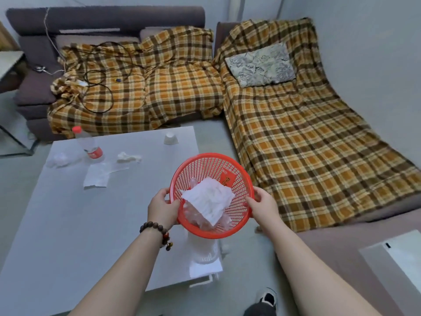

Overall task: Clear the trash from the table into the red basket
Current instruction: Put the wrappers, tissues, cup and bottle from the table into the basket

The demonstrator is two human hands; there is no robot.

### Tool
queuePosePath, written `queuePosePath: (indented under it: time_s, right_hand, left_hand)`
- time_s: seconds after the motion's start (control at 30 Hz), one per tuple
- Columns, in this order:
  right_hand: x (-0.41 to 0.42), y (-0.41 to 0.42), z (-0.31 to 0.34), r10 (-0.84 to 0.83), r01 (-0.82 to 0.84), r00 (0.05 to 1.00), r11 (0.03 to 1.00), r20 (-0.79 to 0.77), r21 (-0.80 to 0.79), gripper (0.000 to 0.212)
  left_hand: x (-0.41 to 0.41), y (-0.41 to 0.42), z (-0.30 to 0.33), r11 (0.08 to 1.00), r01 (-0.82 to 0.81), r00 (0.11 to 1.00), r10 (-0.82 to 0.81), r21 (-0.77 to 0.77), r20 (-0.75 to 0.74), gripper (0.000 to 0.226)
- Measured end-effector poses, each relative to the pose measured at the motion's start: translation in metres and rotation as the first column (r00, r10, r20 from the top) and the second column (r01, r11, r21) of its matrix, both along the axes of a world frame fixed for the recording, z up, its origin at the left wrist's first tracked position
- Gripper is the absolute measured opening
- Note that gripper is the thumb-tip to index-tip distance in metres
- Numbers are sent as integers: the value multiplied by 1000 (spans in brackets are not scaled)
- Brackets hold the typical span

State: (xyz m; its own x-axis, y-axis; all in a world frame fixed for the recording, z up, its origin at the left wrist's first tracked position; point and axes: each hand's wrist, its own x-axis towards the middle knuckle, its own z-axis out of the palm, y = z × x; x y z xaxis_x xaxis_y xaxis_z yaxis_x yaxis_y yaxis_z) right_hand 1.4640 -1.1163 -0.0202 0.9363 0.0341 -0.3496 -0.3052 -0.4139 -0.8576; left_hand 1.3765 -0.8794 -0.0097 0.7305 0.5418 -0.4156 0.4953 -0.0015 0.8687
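A red mesh basket [234, 169] hangs in the air over the right edge of the grey table [68, 224], tilted toward me. My left hand [163, 207] grips its left rim and my right hand [263, 205] grips its right rim. Inside lie a white paper sheet [208, 202], clear plastic and a red packet [228, 179]. On the table stand a plastic bottle [90, 144] with a red cap and label and an upside-down white cup [170, 138]. A crumpled tissue [127, 157], a flat paper sheet [96, 176] and crumpled clear plastic [60, 159] lie there too.
A white ribbed object [204, 254] sits at the table's right edge below the basket. Sofas under an orange plaid blanket [296, 133] run along the back and right, with black cables [98, 92] and a grey cushion [260, 65]. My shoe [267, 298] is on the floor.
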Motion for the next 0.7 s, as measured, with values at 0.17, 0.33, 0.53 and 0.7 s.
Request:
queuePosePath:
  time_s: [0.17,0.33,0.53,0.7]
  right_hand:
    - [67,-87,-6,-39,37,998,999,52,39,30]
    - [136,-152,5,-36,35,999,997,14,64,26]
    - [204,-161,2,43,-40,999,992,-25,116,31]
    - [255,-124,-12,119,-110,992,983,-52,150,31]
  left_hand:
    - [65,-90,-3,997,-37,998,41,-71,56,24]
    - [117,-159,1,991,-75,993,84,-110,79,23]
    - [164,-175,8,986,-148,984,154,-74,90,21]
    - [194,-156,3,960,-267,958,274,-86,80,26]
